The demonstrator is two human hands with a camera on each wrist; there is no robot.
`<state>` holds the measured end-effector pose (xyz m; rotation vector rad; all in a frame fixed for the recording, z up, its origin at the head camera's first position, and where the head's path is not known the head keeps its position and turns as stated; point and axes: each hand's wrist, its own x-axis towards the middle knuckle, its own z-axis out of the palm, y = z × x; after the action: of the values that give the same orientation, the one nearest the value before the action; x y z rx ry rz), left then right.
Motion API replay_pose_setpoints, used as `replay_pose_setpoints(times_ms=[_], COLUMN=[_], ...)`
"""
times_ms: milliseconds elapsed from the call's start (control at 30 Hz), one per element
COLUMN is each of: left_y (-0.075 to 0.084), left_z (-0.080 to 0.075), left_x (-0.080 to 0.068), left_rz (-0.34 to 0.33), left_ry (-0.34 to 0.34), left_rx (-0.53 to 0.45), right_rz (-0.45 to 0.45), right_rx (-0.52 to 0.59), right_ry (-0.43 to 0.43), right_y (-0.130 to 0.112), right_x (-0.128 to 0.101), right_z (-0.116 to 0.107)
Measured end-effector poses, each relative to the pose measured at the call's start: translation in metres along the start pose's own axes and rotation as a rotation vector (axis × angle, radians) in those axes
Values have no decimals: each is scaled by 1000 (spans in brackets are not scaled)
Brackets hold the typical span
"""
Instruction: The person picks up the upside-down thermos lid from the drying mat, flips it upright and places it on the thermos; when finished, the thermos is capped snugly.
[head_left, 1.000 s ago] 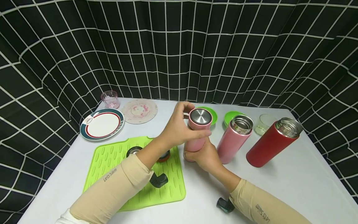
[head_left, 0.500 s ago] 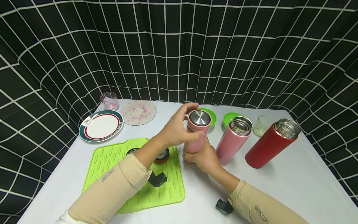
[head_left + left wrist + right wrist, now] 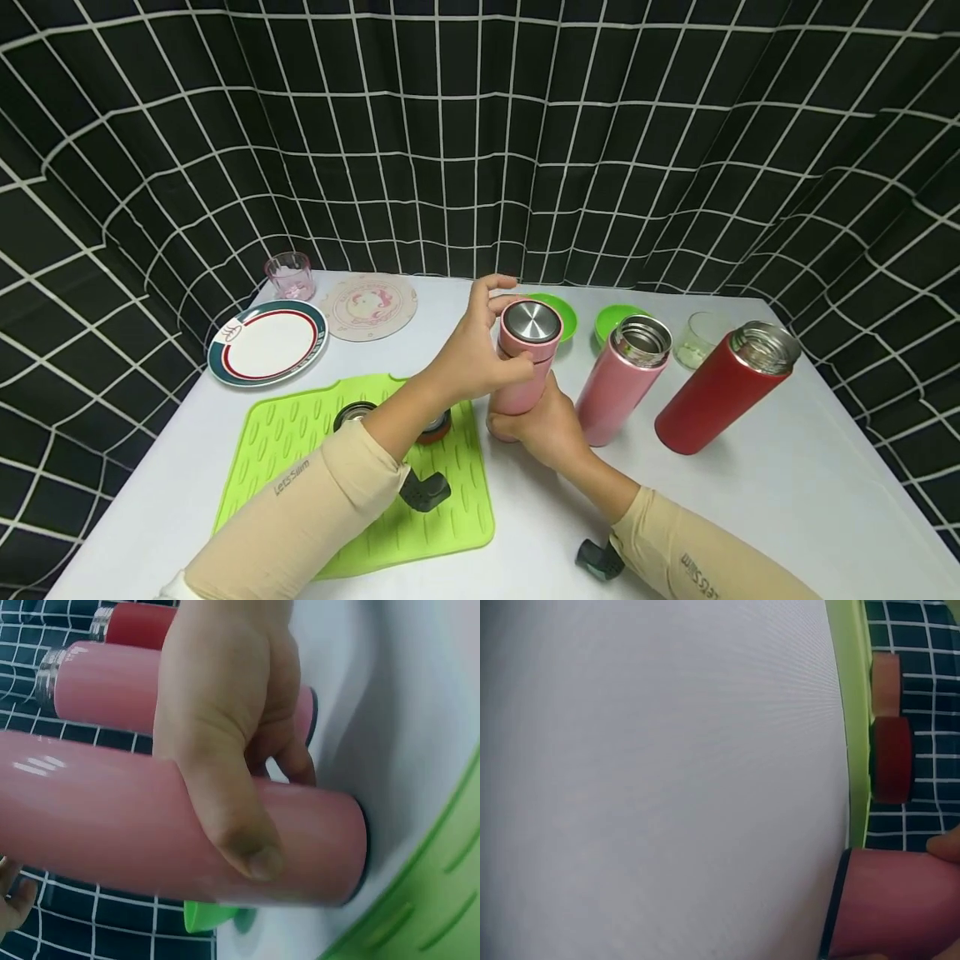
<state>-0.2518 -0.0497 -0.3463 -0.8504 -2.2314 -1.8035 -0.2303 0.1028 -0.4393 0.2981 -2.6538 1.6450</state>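
Note:
A pink thermos with a steel-topped lid stands upright on the white table, just right of the green mat. My left hand is around the lid, thumb across its front side and fingers at the back. Low on the body, my right hand grips the thermos; the left wrist view shows its thumb lying over the pink side near the base. A second pink thermos, without a lid, is right beside that hand. Farther right a red thermos also has its steel mouth uncovered.
On the green mat lie a pink lid and a red lid, partly behind my left forearm. A plate, a pink glass and a round pink mat occupy the back left. Green dishes and a clear glass stand behind the thermoses.
My left thumb has slid leftward around the front of the lid, and the left hand has turned a little. The right hand keeps its grip low on the thermos.

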Motion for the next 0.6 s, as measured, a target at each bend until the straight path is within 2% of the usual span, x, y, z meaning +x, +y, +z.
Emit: replay_pose_setpoints(times_ms=[67, 233, 300, 467, 600], left_y=[-1, -4, -4, -5, -6], left_z=[-1, -5, -6, -7, -7], left_x=[-1, 0, 0, 0, 1], left_rz=[4, 12, 25, 4, -3], left_ry=[-9, -14, -34, -43, -65], left_rx=[-5, 83, 68, 55, 9], right_rz=[2, 6, 11, 17, 26], right_rx=[-1, -5, -1, -15, -34], right_ry=[3, 15, 14, 19, 29], right_y=[0, 1, 1, 0, 0], right_x=[0, 0, -1, -1, -2], right_z=[1, 1, 1, 2, 3])
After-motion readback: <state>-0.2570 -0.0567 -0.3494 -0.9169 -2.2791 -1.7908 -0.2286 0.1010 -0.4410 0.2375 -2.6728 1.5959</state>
